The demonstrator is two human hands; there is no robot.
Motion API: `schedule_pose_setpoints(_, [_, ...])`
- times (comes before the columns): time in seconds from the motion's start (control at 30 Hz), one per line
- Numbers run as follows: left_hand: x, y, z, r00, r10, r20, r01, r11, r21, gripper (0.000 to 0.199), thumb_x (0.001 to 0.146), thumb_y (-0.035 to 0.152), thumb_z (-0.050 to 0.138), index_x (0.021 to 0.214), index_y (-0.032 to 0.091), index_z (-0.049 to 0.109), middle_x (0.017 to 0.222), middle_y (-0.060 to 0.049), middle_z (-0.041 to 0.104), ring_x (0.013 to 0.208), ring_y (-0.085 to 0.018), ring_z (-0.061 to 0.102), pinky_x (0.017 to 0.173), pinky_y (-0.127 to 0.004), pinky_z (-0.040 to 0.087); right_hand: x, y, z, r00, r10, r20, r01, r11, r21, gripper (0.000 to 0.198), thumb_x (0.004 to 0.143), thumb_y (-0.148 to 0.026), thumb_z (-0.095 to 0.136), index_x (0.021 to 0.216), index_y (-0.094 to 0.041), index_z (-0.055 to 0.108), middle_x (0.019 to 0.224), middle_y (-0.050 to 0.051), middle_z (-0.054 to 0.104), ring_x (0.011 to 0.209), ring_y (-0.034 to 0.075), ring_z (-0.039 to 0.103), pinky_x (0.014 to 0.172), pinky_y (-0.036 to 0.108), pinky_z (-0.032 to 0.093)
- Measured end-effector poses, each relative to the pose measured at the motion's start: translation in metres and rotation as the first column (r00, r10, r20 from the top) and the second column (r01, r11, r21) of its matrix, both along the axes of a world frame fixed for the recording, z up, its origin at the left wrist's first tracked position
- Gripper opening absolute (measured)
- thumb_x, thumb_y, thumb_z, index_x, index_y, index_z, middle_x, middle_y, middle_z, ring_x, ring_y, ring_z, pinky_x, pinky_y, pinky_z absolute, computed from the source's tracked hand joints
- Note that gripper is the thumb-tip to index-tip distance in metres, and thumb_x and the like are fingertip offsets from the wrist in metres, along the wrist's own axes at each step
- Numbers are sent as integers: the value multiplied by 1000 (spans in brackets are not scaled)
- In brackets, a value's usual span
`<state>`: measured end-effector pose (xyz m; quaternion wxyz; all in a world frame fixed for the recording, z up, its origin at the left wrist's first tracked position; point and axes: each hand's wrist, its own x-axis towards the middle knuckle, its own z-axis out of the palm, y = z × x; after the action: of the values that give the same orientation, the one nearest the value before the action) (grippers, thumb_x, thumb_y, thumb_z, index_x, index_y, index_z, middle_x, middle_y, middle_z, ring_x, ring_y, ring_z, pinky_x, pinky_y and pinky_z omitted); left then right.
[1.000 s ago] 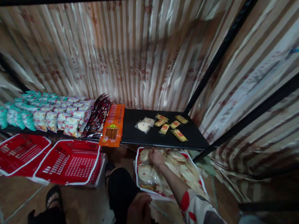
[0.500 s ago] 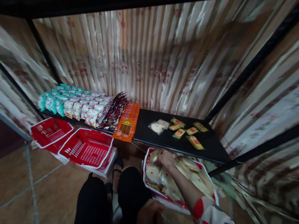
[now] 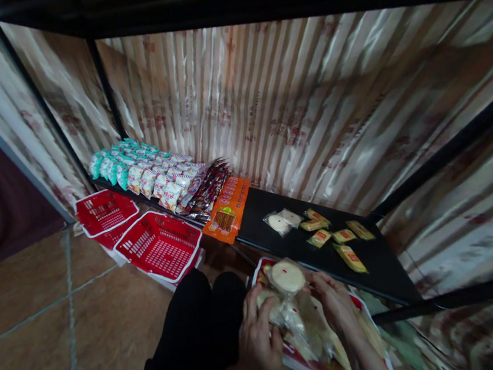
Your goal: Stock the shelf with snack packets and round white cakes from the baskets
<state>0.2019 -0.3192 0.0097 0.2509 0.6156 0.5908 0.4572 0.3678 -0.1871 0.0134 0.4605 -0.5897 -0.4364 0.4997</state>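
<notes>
A red basket with a white rim point(image 3: 384, 347) is packed with flat, round, pale cakes in clear wrappers. On top, at its far side, lies a wrapped round cake point(image 3: 287, 276) with a red dot in the middle. My right hand point(image 3: 334, 301) is closed at the right edge of that wrapper. My left hand point(image 3: 258, 335) reaches over the basket's left side, its fingers curled around another wrapped round cake point(image 3: 270, 306) just below the first. The undersides of both packets are hidden.
On the low black shelf point(image 3: 260, 207) lie two wrapped round cakes point(image 3: 283, 221), several yellow packets point(image 3: 350, 257), an orange bag point(image 3: 227, 211), dark red packets point(image 3: 209, 189) and white-and-teal bags point(image 3: 138, 173). Two red baskets point(image 3: 164, 248) stand left. A black post point(image 3: 455, 298) is at right.
My left hand has come up from my lap to the basket. My right hand has shifted from the basket's far left to its right, and a round cake now shows on top.
</notes>
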Motion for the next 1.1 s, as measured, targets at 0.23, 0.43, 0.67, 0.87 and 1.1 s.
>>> schedule_pose_setpoints(0.23, [-15, 23, 3, 993, -91, -77, 87, 994, -59, 79, 69, 7, 56, 141, 23, 30, 154, -6, 14, 141, -28, 10, 113, -46, 24, -17, -32, 32, 993, 74, -93, -79, 996, -52, 18, 53, -33, 71, 55, -20, 57, 62, -1, 58, 61, 15, 55, 54, 25, 49])
schedule_pose_setpoints(0.43, [-23, 27, 1, 982, -135, -133, 142, 989, 45, 61, 76, 9, 51, 135, 21, 39, 153, -9, 16, 141, -26, 11, 112, -48, 24, -34, -41, 44, 981, 75, -180, -93, 991, -95, 20, 53, -30, 71, 52, -19, 53, 58, -3, 52, 56, 11, 49, 51, 22, 47])
schedule_pose_setpoints(0.67, [-35, 33, -4, 993, 17, 116, -24, 998, 54, 50, 85, 13, 38, 135, 18, 37, 149, -13, 22, 133, -23, 34, 98, -36, 46, -54, -39, 39, 977, 44, -209, -44, 999, 5, 26, 54, -36, 74, 59, -19, 56, 63, -4, 53, 59, 10, 49, 56, 21, 45])
schedule_pose_setpoints(0.87, [-48, 29, -3, 999, 24, 29, -27, 992, 121, 37, 88, 15, 39, 121, 22, 53, 142, -9, 35, 131, -22, 37, 108, -41, 33, -67, -47, 34, 984, 108, -145, -109, 994, -4, 29, 54, -41, 75, 61, -20, 56, 62, -3, 54, 58, 11, 51, 56, 22, 46])
schedule_pose_setpoints(1.1, [-48, 8, -11, 982, 59, 177, -78, 992, 103, 25, 87, 24, 45, 107, 20, 59, 115, -9, 59, 109, -20, 56, 94, -36, 46, -66, -75, 15, 953, 155, -261, -192, 974, -122, 43, 59, -59, 71, 71, -19, 59, 67, -1, 63, 61, 13, 61, 61, 26, 51])
